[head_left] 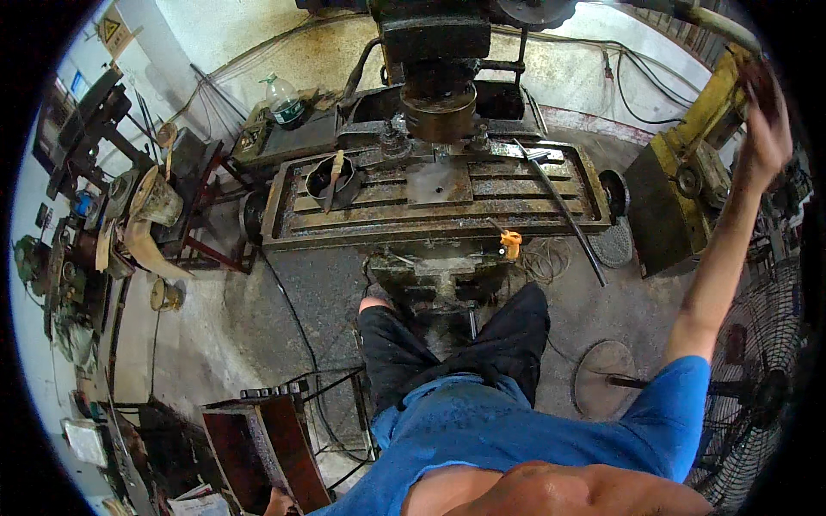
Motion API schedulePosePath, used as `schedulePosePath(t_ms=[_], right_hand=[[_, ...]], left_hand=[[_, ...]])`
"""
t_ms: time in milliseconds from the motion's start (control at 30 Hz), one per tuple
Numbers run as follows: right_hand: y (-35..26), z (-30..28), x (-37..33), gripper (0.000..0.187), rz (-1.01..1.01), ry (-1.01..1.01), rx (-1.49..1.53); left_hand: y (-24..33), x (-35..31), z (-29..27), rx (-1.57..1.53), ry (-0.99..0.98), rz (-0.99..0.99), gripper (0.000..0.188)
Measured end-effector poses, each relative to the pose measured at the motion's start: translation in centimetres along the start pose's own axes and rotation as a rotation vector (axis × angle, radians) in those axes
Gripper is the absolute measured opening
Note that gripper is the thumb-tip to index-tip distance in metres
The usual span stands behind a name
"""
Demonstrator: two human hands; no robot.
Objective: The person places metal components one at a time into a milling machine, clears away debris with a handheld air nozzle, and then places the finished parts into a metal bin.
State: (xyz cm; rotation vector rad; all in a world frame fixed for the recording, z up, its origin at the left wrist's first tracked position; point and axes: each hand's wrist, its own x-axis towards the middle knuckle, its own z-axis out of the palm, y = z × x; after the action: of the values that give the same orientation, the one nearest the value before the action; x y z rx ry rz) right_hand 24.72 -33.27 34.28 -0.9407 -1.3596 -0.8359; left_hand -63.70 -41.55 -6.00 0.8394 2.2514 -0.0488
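The pale bar (721, 25) slants down rightward toward the right hand (766, 120); I cannot tell that hand's opening or grip, nor the left hand's (280, 502).

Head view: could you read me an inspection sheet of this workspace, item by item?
Surface: slotted machine table, littered with what look like shavings; a flat plate lies mid-table.
Job's things: grey bar near the right hand; brown stand by the left hand.
Clutter: pot with a brush; long rod overhanging the table's front; orange object at the front.
Hands: right raised, blurred, grip unclear; left partly cut off, grip unclear.
Cables: black cable along the floor.
Surroundings: fan right; clear bottle behind.
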Motion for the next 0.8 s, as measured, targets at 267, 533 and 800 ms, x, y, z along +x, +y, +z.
schedulePosePath(t_ms=[267, 533, 800], right_hand=[[-6.7, 3.1, -30.6, 0.038, 1.306, -0.639, 0.320], [-2.4, 10.4, -50.0, 0.035, 1.770, -0.543, 0.511], [-7.4, 11.1, -41.1, 0.032, 1.496, -0.277, 0.502]], left_hand=[[3.5, -0.3, -1.9, 0.066, -0.047, 0.250, 0.019], [14.3, 3.0, -10.6, -1.062, 0.234, 0.716, 0.032], [35.0, 1.7, -2.1, -1.484, -0.244, 0.843, 0.043]])
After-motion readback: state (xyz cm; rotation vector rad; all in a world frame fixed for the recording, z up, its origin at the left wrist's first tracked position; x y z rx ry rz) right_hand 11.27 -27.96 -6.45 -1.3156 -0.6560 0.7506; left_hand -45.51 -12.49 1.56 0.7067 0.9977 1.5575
